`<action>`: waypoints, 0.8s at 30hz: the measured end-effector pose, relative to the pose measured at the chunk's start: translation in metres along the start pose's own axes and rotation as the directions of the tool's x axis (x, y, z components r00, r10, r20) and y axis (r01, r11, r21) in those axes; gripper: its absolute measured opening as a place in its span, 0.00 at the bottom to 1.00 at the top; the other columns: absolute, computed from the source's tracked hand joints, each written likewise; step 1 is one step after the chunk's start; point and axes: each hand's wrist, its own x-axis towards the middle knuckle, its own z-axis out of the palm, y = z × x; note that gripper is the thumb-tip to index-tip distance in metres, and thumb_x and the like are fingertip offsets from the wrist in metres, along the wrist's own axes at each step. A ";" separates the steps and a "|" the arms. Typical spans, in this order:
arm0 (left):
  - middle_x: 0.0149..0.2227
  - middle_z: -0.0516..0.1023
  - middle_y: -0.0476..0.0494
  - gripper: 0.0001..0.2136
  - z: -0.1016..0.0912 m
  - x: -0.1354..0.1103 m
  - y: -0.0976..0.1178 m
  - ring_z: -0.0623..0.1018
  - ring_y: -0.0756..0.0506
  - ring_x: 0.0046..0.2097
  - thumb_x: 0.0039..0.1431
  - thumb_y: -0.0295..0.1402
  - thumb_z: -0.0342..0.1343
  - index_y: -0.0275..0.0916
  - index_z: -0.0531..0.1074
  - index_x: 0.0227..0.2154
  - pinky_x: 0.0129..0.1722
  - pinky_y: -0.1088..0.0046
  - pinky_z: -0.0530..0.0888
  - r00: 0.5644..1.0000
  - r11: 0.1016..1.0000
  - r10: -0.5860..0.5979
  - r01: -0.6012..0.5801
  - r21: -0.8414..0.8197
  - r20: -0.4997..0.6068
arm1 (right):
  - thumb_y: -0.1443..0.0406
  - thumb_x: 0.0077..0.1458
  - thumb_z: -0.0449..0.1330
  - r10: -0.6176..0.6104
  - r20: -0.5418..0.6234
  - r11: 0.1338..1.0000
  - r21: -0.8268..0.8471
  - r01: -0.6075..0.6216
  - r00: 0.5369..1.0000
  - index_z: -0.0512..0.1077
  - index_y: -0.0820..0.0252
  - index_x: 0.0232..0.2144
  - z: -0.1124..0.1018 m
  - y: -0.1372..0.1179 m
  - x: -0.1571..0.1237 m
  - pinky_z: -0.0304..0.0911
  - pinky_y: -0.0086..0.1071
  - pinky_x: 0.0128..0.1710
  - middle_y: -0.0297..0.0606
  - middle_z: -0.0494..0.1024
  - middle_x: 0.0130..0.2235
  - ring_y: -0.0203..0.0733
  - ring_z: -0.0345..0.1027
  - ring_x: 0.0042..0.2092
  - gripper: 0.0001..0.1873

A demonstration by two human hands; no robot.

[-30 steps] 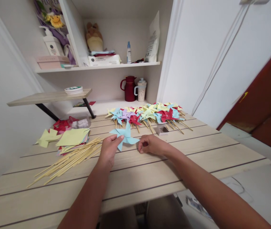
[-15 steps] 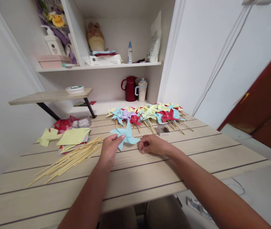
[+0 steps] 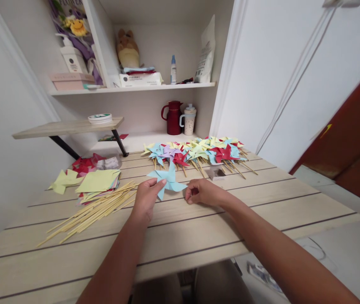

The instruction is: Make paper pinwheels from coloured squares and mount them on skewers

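Observation:
My left hand (image 3: 144, 198) pinches a light blue paper pinwheel (image 3: 168, 179) by its lower left part, just above the wooden table (image 3: 198, 236). My right hand (image 3: 202, 192) rests on the table beside the pinwheel's right blade, fingers curled together; what they hold is too small to make out. A bundle of thin wooden sticks (image 3: 94, 209) lies left of my left hand. Behind the pinwheel sits a row of finished coloured pinwheels (image 3: 195, 153) on sticks.
A stack of coloured paper squares (image 3: 97, 182) and cut red and yellow pieces (image 3: 72, 173) lie at the left. A small clear box (image 3: 215, 172) stands near my right hand. Shelves at the back hold a red jug (image 3: 172, 117), a mug (image 3: 188, 119) and bottles.
Both hands and the blue pinwheel stay almost where they were; only the view has shifted slightly.

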 end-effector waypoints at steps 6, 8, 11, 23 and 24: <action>0.26 0.76 0.48 0.15 0.000 -0.001 0.001 0.70 0.49 0.29 0.41 0.43 0.70 0.36 0.78 0.25 0.32 0.73 0.65 1.000 1.000 -0.003 0.003 -0.014 -0.005 | 0.68 0.42 0.64 -0.008 0.001 1.000 0.002 0.008 1.000 0.76 0.60 0.24 0.001 0.003 0.001 0.59 0.29 0.30 0.33 0.75 0.25 0.37 0.66 0.28 0.01; 0.27 0.76 0.48 0.14 0.000 -0.001 0.001 0.70 0.49 0.30 0.42 0.43 0.69 0.36 0.78 0.26 0.34 0.73 0.65 1.000 1.000 0.000 0.000 -0.008 -0.010 | 0.68 0.42 0.63 -0.005 -0.011 1.000 -0.001 0.005 1.000 0.76 0.60 0.23 0.001 0.004 0.001 0.59 0.30 0.30 0.33 0.76 0.25 0.37 0.65 0.28 0.01; 0.28 0.77 0.47 0.14 0.000 -0.001 0.002 0.71 0.48 0.31 0.43 0.43 0.68 0.36 0.79 0.28 0.34 0.73 0.65 1.000 1.000 -0.002 0.002 0.003 -0.009 | 0.67 0.43 0.63 -0.004 -0.047 1.000 0.001 0.004 0.999 0.76 0.60 0.23 -0.004 0.004 0.000 0.59 0.30 0.31 0.35 0.77 0.26 0.37 0.66 0.28 0.02; 0.20 0.67 0.53 0.15 0.001 -0.001 0.001 0.65 0.50 0.26 0.43 0.44 0.67 0.38 0.73 0.20 0.27 0.74 0.60 0.988 0.994 0.102 -0.096 0.060 -0.118 | 0.56 0.43 0.68 -0.018 -0.397 0.948 0.284 0.141 0.918 0.75 0.58 0.26 -0.007 -0.038 -0.005 0.61 0.34 0.37 0.34 0.75 0.29 0.40 0.66 0.33 0.12; 0.20 0.66 0.53 0.15 0.001 0.000 0.000 0.65 0.50 0.26 0.43 0.45 0.67 0.38 0.73 0.20 0.27 0.74 0.60 0.983 0.992 0.119 -0.111 0.061 -0.139 | 0.56 0.44 0.68 -0.038 -0.376 0.942 0.295 0.159 0.926 0.75 0.58 0.26 -0.003 -0.043 -0.004 0.61 0.35 0.38 0.35 0.75 0.29 0.41 0.66 0.34 0.12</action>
